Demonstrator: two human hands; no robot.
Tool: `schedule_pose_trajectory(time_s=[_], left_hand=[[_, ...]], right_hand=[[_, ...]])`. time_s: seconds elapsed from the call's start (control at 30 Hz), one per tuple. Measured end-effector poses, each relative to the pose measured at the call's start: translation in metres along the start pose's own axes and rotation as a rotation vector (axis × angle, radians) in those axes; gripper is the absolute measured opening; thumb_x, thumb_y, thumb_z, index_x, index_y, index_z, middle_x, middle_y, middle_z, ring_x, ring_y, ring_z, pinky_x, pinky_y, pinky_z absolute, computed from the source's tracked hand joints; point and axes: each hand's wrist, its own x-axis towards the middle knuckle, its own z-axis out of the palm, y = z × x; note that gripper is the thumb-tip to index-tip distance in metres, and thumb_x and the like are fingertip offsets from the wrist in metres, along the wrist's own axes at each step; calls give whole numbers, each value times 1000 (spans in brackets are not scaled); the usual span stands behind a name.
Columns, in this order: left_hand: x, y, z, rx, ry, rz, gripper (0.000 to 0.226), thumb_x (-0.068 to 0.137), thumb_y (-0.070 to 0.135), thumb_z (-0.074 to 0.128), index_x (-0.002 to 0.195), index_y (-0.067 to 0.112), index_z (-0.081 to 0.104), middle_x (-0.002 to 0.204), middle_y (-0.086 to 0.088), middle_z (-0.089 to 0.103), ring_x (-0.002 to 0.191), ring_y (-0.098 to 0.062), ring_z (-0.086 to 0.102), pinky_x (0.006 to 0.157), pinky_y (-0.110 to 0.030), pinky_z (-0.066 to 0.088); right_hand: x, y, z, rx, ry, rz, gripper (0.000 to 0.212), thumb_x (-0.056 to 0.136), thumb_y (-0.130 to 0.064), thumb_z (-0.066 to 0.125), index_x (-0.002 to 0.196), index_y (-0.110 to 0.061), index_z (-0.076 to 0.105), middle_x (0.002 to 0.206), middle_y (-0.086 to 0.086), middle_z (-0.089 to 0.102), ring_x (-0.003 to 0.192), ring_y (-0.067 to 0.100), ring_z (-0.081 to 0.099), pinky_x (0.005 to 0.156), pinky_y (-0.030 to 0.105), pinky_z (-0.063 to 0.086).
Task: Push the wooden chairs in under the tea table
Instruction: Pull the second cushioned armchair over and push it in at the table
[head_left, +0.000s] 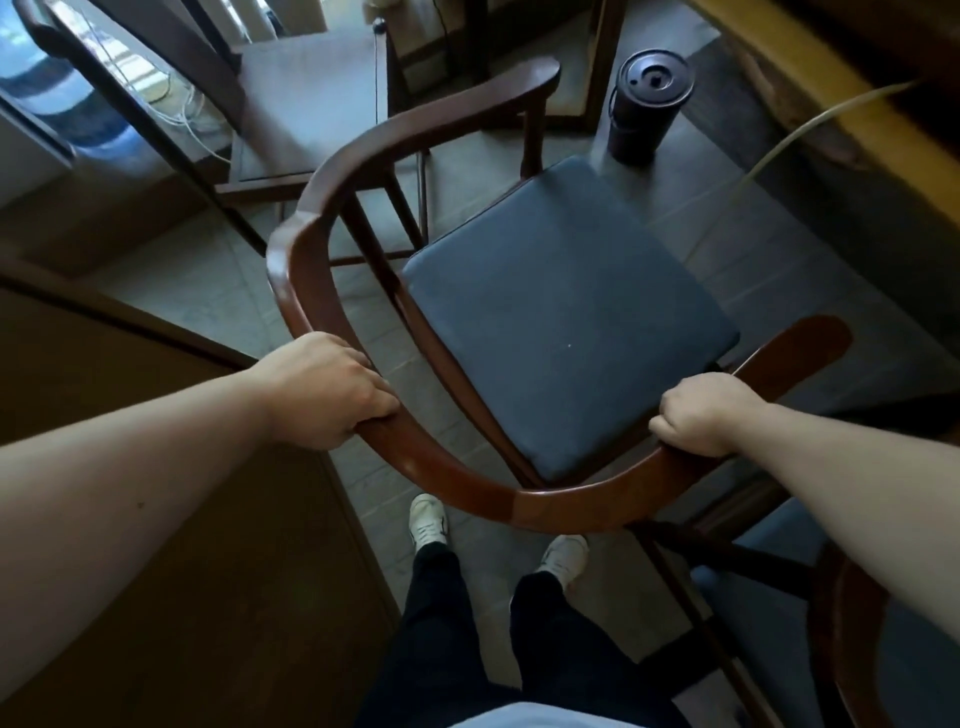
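Observation:
A wooden chair (457, 478) with a curved reddish-brown back rail and a dark blue seat cushion stands right in front of me. My left hand (332, 389) grips the rail on its left side. My right hand (701, 413) grips the rail on the right. The thick edge of the tea table (810, 88) runs across the upper right, beyond the seat. A second wooden chair (311, 104) stands at the upper left, and part of a third chair (852, 623) with a blue seat shows at the lower right.
A dark cylindrical bin (647, 104) stands on the tiled floor between the chair and the table. A pale hose (810, 124) hangs from the table edge. Brown wooden furniture (156, 571) fills the lower left. White cables (171, 98) lie at the far left.

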Motion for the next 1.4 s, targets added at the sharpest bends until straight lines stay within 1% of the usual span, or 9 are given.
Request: schedule_pose_trajectory(time_s=[0.33,0.47,0.57,0.7,0.77,0.9,1.0,1.23,1.4], left_hand=[[58,3,-28,63,76,45,31,85,36,50,114,34,61,113,11,69,107,-18,62,92,-42,48],[83,10,-47,64,107,117,22,86,35,51,105,30,62,99,10,69,95,-20,65,84,-42,51],[93,12,-60,86,59,185,30,87,46,49,110,30,60,102,10,67,95,-20,64,81,-41,52],[87,3,-67,53,-63,243,71,79,80,31,124,30,54,112,9,64,100,-19,61,89,-43,50],[87,-8,-77,-38,-83,267,77,79,84,26,127,31,52,115,8,63,99,-17,61,89,-41,50],[95,-38,-95,-137,45,341,62,89,72,29,132,33,50,128,8,59,109,-17,59,91,-35,48],[104,-67,-99,-92,149,384,69,79,72,19,123,34,56,118,11,63,103,-14,61,84,-35,50],[121,-87,-117,-16,150,457,30,93,52,48,110,30,60,107,12,64,95,-15,62,76,-32,48],[141,-75,-121,3,157,491,32,94,49,49,114,27,60,109,9,65,101,-17,61,77,-34,47]], right_hand=[[-33,41,30,130,-105,153,38,97,-42,32,76,-22,56,105,5,72,100,23,63,81,32,44],[-49,62,42,178,-141,216,49,97,-45,30,84,-19,69,104,3,73,98,22,65,86,33,48],[-56,66,42,395,-167,294,53,99,-54,31,98,-18,70,114,6,70,106,25,62,89,33,45],[-51,39,6,665,0,323,46,97,-59,37,97,-22,64,108,3,66,104,25,61,89,38,46],[-52,13,-14,840,126,345,45,99,-55,38,93,-18,64,100,2,62,98,22,59,88,40,45],[-61,-41,-45,1089,323,470,42,94,-60,37,82,-27,60,91,-3,58,87,16,58,82,41,46],[-67,-72,-60,1184,362,588,39,93,-62,38,83,-31,59,91,-6,57,86,13,58,82,41,48],[-62,-116,-95,1449,517,697,41,96,-57,40,94,-24,64,99,-2,60,90,12,59,86,44,50],[-56,-125,-106,1510,547,695,42,90,-63,40,94,-29,64,100,-6,60,90,9,59,87,43,50]])
